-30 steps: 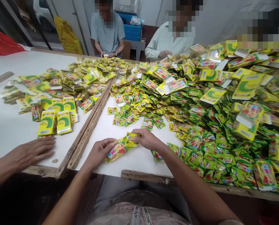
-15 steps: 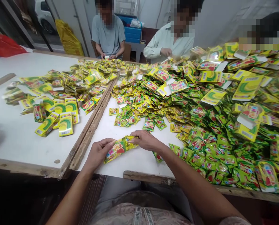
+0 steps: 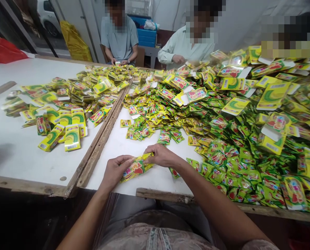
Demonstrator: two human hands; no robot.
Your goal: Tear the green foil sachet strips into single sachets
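My left hand (image 3: 117,171) is closed around a small printed candy box (image 3: 134,169), yellow and green with a red fruit picture, tilted just above the white tabletop. At the box's right end, my right hand (image 3: 161,155) pinches a yellow candy packet (image 3: 149,159) against the opening. The fingers partly cover the packet, so how far it sits inside is hidden. Just beyond my hands lie loose green candy packets (image 3: 164,136). A large heap of green packets (image 3: 230,163) spreads beside my right forearm.
Wooden strips (image 3: 102,139) divide the table to my left. Past them lies a pile of yellow boxes (image 3: 73,137). More boxes (image 3: 235,106) lie atop the packet heap. Two people (image 3: 120,38) sit across the table, and another is partly visible at far right. A wooden edge (image 3: 165,195) runs before me.
My left hand and the box have shifted slightly right, closer to my right hand. Less of the yellow packet shows between them. A blurred shape at the far left edge has gone.
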